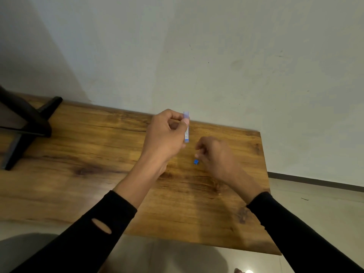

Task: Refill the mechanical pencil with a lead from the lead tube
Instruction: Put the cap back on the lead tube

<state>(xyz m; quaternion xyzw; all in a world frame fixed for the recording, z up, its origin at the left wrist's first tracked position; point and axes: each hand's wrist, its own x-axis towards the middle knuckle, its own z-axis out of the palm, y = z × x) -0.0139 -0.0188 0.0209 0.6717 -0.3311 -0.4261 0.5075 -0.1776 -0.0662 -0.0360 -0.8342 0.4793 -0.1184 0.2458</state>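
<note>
My left hand (165, 133) holds the lead tube (186, 133), a slim clear case with blue trim, upright above the wooden table (88, 154). Thumb and forefinger pinch it near its top end. A small blue cap (196, 162) lies on the table just below the tube. My right hand (214, 154) hovers beside the cap with its fingers curled loosely, and I cannot make out anything in them. The hand is slightly blurred. No mechanical pencil shows anywhere in view.
A black stand (25, 125) with splayed legs sits on the table's far left. A pale wall runs along the table's back edge. The table's right edge (266, 174) drops to a tiled floor.
</note>
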